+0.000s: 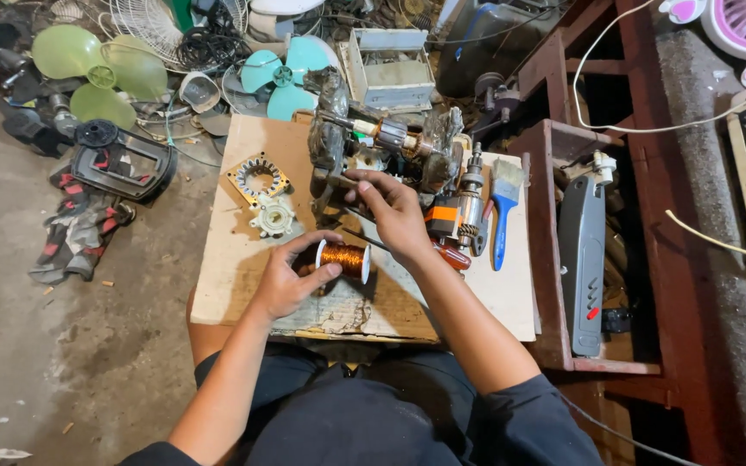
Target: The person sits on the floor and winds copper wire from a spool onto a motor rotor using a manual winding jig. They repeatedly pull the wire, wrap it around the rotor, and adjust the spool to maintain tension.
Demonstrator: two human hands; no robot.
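My left hand (291, 278) holds a spool of copper wire (344, 258) with white end flanges, just above a worn wooden board (243, 285) on my lap. My right hand (390, 207) reaches forward, its fingers pinched near the frame of a metal winding jig (331, 147) that carries a motor armature (390, 135) with copper windings. Whether a wire runs between the fingers is too fine to tell.
On the board lie a metal stator ring (258, 176), a white plastic housing piece (273, 216), an orange-banded drill (455, 211), a blue-handled paintbrush (502, 216) and a red-handled screwdriver (452, 256). Green and teal fan blades (101, 73) and cables litter the floor behind. A wooden rack (597, 250) stands right.
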